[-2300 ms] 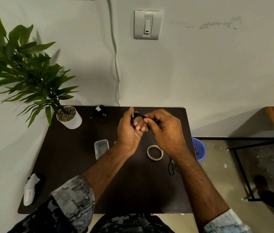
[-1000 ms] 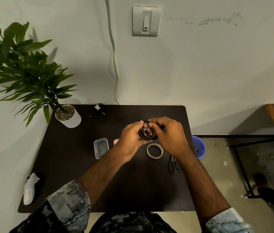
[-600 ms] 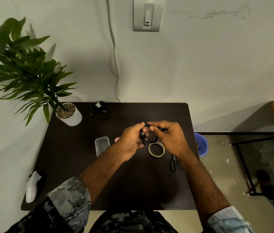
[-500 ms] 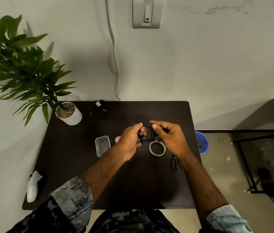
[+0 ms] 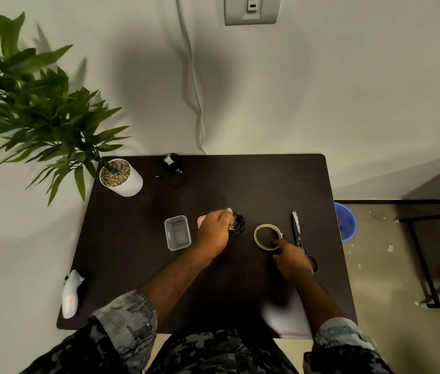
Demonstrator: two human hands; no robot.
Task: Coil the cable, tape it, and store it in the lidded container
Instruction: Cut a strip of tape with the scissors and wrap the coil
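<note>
A small black coiled cable (image 5: 238,225) lies at the middle of the dark table (image 5: 132,252), pinched at its left side by my left hand (image 5: 213,230). To its right lies a beige tape roll (image 5: 267,236); my right hand (image 5: 291,261) grips its near rim with the fingertips. An open clear plastic container (image 5: 177,232) stands left of my left hand. A pink lid (image 5: 201,220) peeks out behind that hand, mostly hidden.
Scissors (image 5: 297,230) lie just right of the tape. A potted plant (image 5: 120,177) stands at the back left corner, a second black cable bundle (image 5: 173,168) at the back. A white object (image 5: 70,294) lies at the front left edge. A blue bin (image 5: 346,221) sits on the floor right.
Both hands held the coil above the table before. Now my left hand has brought it down to the tabletop, and my right hand has let go and moved right onto the tape roll.
</note>
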